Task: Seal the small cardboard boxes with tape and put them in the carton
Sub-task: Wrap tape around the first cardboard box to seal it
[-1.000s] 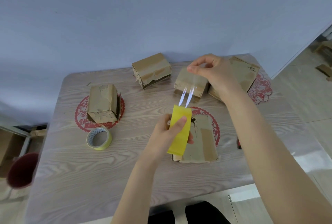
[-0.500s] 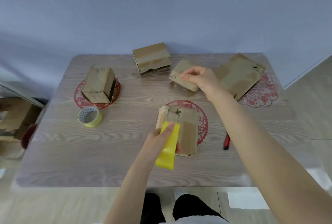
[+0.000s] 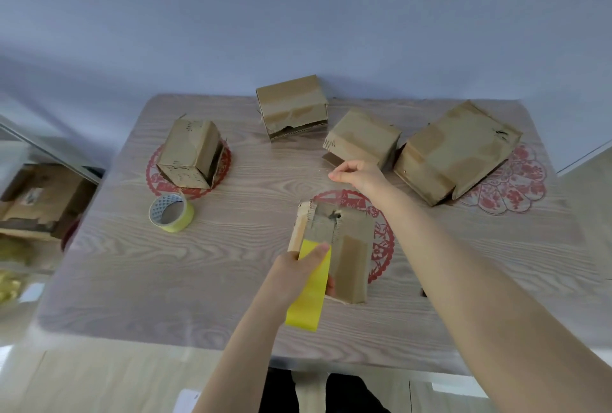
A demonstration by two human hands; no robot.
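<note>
**Tape strip held at the centre box**

Head view: the left hand (image 3: 296, 275) pinches a yellow tape strip (image 3: 308, 300), thumb on top, against the small box's (image 3: 351, 247) near-left side. Beyond that box the right hand (image 3: 359, 176) hovers with its fingertips pressed together and nothing visible between them.

No legible text, brand, number or sign is shown. Dark printed marks are seen on the top and near face of the far-left cardboard box (image 3: 190, 151), and one on the far-right cardboard box (image 3: 457, 151). All are too blurred to be read.
</note>
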